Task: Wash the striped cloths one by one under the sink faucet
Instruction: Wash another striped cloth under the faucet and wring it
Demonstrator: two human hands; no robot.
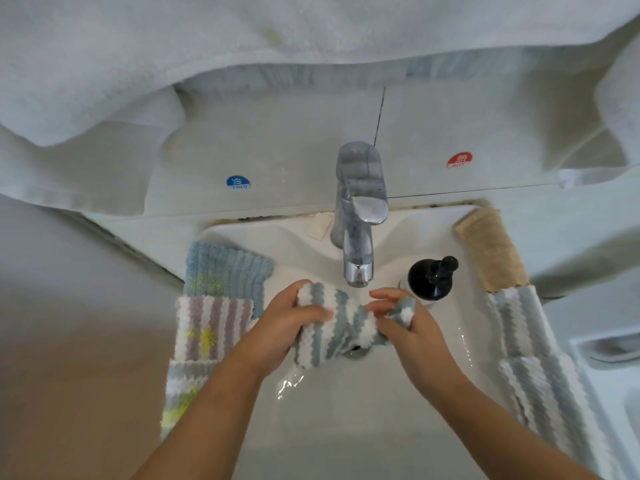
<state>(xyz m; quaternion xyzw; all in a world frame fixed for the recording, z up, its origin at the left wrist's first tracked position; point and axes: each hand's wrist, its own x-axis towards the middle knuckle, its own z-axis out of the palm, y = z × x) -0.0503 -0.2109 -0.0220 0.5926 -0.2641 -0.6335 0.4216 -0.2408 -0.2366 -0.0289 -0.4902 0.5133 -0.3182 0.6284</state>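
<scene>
While both hands clamp it, the fluffy grey-and-white striped cloth [332, 323] hangs bunched over the drain, just below the chrome faucet [358, 216] spout. Left hand [287, 320] grips one end, right hand [403, 318] pinches the other, hands apart. No stream is visible. More striped cloths: pink-and-white one [211, 323] on the white basin's [329, 427] left rim, grey-striped one [533, 344] on the right rim, near a black pump bottle [431, 278]. Risk: an elbow could drag a rim cloth off; a loose end may block the drain.
</scene>
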